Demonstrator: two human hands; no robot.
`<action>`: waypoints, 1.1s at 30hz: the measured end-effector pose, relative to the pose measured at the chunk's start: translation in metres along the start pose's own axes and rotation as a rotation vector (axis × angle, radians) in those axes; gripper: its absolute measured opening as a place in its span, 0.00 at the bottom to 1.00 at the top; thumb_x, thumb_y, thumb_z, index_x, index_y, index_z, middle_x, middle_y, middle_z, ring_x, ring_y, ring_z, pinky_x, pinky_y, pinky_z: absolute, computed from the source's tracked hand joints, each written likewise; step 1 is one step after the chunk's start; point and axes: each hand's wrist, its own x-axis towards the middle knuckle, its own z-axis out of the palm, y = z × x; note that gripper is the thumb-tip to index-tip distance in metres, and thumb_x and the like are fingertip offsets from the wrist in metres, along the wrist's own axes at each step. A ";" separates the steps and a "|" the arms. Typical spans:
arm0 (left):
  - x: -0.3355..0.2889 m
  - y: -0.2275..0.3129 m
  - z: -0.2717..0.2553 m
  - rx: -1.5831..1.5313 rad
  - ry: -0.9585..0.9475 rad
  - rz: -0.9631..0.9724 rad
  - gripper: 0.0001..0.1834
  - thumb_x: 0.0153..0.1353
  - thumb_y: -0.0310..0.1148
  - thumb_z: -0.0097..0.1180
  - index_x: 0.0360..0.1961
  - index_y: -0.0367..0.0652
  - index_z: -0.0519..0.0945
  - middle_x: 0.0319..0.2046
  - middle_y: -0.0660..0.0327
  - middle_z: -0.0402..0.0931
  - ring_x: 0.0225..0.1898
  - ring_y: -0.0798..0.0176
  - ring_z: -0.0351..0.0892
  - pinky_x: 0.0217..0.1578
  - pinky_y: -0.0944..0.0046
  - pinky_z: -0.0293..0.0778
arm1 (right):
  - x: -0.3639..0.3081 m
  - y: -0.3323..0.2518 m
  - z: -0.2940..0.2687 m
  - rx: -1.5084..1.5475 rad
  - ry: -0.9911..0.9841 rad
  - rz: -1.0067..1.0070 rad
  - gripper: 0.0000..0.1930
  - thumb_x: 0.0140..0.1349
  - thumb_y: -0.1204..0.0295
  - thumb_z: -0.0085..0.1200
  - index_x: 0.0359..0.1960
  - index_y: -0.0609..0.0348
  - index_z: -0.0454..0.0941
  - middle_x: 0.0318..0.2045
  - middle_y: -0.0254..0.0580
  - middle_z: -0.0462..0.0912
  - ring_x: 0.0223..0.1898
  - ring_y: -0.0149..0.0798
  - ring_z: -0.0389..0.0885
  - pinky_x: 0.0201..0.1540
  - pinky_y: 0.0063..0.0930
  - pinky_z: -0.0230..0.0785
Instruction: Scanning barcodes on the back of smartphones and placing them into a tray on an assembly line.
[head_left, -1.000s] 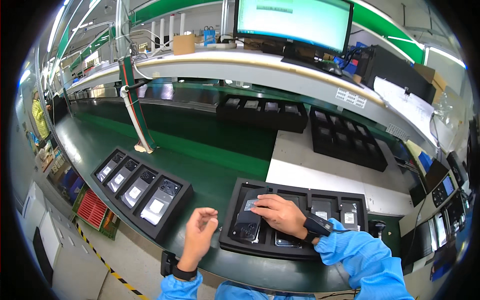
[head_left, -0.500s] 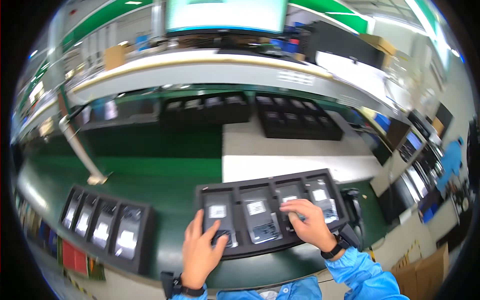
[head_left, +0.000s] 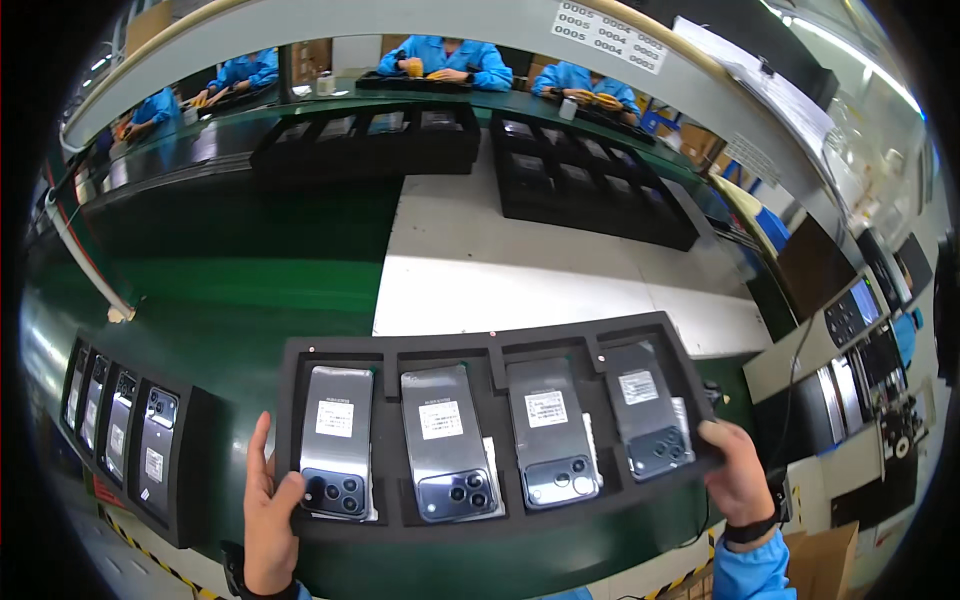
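Observation:
A black foam tray (head_left: pixel 388 440) is held up between my hands, with several phones lying back side up in its pockets. The leftmost phone (head_left: pixel 350 390) has a white label and a camera block at its near end, as do the others. My left hand (head_left: pixel 268 525) grips the tray's near left corner, thumb over the rim and index finger stretched along the side. At the right end my right hand (head_left: pixel 738 485) has its thumb on top of the rim; its other fingers are partly hidden beneath. White slips show beside some phones.
At the left lies another black tray (head_left: pixel 190 450) holding phones. Further black trays, one at the back left (head_left: pixel 370 155) and one at the back right (head_left: pixel 600 195), sit beyond the white board (head_left: pixel 480 290). Co-workers in blue sleeves (head_left: pixel 490 65) work across the bench, under a shelf edge (head_left: pixel 400 22).
Both hands have moved from over the phones to the tray's two ends and taken hold. The tray is now raised closer to me. My view has tipped down and co-workers now show.

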 end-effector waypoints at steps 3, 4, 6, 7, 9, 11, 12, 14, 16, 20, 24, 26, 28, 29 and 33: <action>-0.003 0.013 0.015 0.091 0.070 0.050 0.43 0.62 0.26 0.56 0.77 0.41 0.54 0.64 0.50 0.71 0.61 0.59 0.75 0.63 0.62 0.70 | -0.004 -0.007 0.004 0.430 -0.320 -0.113 0.31 0.66 0.60 0.53 0.67 0.67 0.69 0.59 0.53 0.80 0.57 0.50 0.82 0.62 0.48 0.73; -0.004 0.016 0.023 0.124 0.082 0.121 0.43 0.60 0.28 0.59 0.76 0.41 0.56 0.65 0.50 0.71 0.61 0.59 0.75 0.61 0.62 0.72 | -0.003 -0.008 0.009 0.492 -0.386 -0.132 0.33 0.66 0.58 0.54 0.68 0.66 0.68 0.61 0.52 0.79 0.59 0.51 0.80 0.62 0.49 0.72; 0.001 0.022 0.041 0.110 0.144 0.191 0.45 0.58 0.29 0.63 0.75 0.41 0.55 0.62 0.51 0.73 0.60 0.60 0.76 0.61 0.62 0.72 | 0.007 -0.005 0.026 0.700 -0.330 -0.221 0.32 0.66 0.57 0.57 0.69 0.59 0.68 0.64 0.46 0.77 0.63 0.50 0.77 0.64 0.51 0.71; 0.007 0.024 0.051 0.085 0.110 0.248 0.47 0.58 0.30 0.64 0.76 0.41 0.54 0.61 0.51 0.73 0.60 0.59 0.76 0.61 0.62 0.72 | 0.013 -0.001 0.038 0.672 -0.306 -0.269 0.30 0.67 0.60 0.58 0.69 0.57 0.68 0.63 0.44 0.78 0.62 0.49 0.78 0.63 0.52 0.71; 0.022 0.027 0.076 0.099 0.031 0.345 0.50 0.58 0.35 0.68 0.77 0.41 0.51 0.61 0.51 0.73 0.60 0.59 0.76 0.61 0.61 0.71 | 0.030 0.001 0.061 0.632 -0.269 -0.268 0.26 0.69 0.66 0.57 0.67 0.52 0.69 0.59 0.41 0.80 0.59 0.47 0.80 0.60 0.54 0.74; 0.046 0.028 0.103 0.132 -0.138 0.437 0.53 0.58 0.29 0.67 0.77 0.42 0.45 0.67 0.48 0.64 0.64 0.57 0.70 0.65 0.59 0.66 | 0.051 -0.009 0.076 0.588 -0.277 -0.166 0.22 0.70 0.70 0.55 0.65 0.47 0.69 0.52 0.39 0.83 0.52 0.43 0.83 0.53 0.54 0.78; 0.060 0.027 0.117 0.165 -0.207 0.492 0.53 0.61 0.33 0.67 0.78 0.43 0.44 0.69 0.47 0.60 0.64 0.57 0.69 0.65 0.58 0.66 | 0.062 -0.014 0.081 0.631 -0.313 -0.179 0.17 0.70 0.71 0.55 0.60 0.53 0.73 0.49 0.40 0.83 0.50 0.44 0.85 0.53 0.51 0.80; 0.089 0.023 0.138 0.068 -0.305 0.466 0.52 0.64 0.36 0.65 0.79 0.44 0.42 0.73 0.47 0.55 0.66 0.56 0.66 0.64 0.58 0.66 | 0.100 -0.035 0.081 0.696 -0.299 -0.169 0.13 0.70 0.72 0.55 0.55 0.58 0.76 0.49 0.41 0.84 0.50 0.43 0.85 0.55 0.46 0.80; 0.108 0.016 0.148 -0.143 -0.336 0.292 0.49 0.68 0.38 0.60 0.79 0.45 0.41 0.75 0.47 0.53 0.70 0.53 0.62 0.64 0.56 0.67 | 0.150 -0.058 0.080 0.811 -0.267 -0.210 0.11 0.69 0.71 0.56 0.51 0.59 0.77 0.48 0.42 0.84 0.50 0.44 0.85 0.57 0.41 0.80; 0.111 -0.001 0.133 0.525 -0.278 0.460 0.35 0.64 0.31 0.59 0.71 0.40 0.62 0.68 0.51 0.64 0.68 0.53 0.67 0.63 0.51 0.70 | 0.260 -0.096 0.076 0.857 -0.204 -0.227 0.10 0.67 0.70 0.58 0.47 0.54 0.79 0.45 0.40 0.85 0.46 0.42 0.86 0.55 0.37 0.80; 0.104 -0.018 0.113 0.738 -0.218 0.709 0.20 0.56 0.26 0.63 0.51 0.36 0.79 0.51 0.50 0.79 0.53 0.50 0.79 0.54 0.55 0.76 | 0.346 -0.115 0.070 0.745 -0.081 -0.249 0.07 0.64 0.68 0.60 0.43 0.51 0.80 0.42 0.37 0.86 0.44 0.40 0.85 0.53 0.35 0.80; 0.107 -0.022 0.111 0.723 -0.215 0.752 0.18 0.56 0.25 0.63 0.49 0.35 0.80 0.49 0.50 0.80 0.51 0.50 0.80 0.53 0.56 0.76 | 0.381 -0.117 0.069 0.753 -0.087 -0.315 0.06 0.63 0.67 0.62 0.39 0.49 0.80 0.40 0.35 0.86 0.41 0.39 0.86 0.50 0.34 0.81; 0.109 -0.020 0.112 0.733 -0.210 0.781 0.16 0.56 0.25 0.63 0.47 0.35 0.81 0.46 0.49 0.81 0.49 0.50 0.82 0.52 0.56 0.76 | 0.413 -0.115 0.067 0.763 -0.118 -0.307 0.07 0.63 0.66 0.62 0.40 0.50 0.81 0.40 0.35 0.87 0.41 0.39 0.86 0.49 0.35 0.81; 0.107 -0.017 0.113 0.698 -0.230 0.751 0.14 0.57 0.25 0.63 0.45 0.35 0.81 0.46 0.50 0.81 0.48 0.51 0.82 0.52 0.56 0.76 | 0.428 -0.110 0.065 0.786 -0.094 -0.317 0.07 0.63 0.66 0.61 0.42 0.50 0.81 0.41 0.35 0.87 0.43 0.39 0.86 0.49 0.35 0.81; 0.086 0.016 0.120 0.214 -0.367 0.434 0.10 0.58 0.22 0.62 0.42 0.36 0.83 0.45 0.48 0.82 0.46 0.51 0.82 0.51 0.56 0.76 | 0.473 -0.091 0.051 0.706 0.017 -0.278 0.11 0.67 0.63 0.59 0.46 0.50 0.82 0.44 0.35 0.88 0.43 0.39 0.88 0.46 0.31 0.83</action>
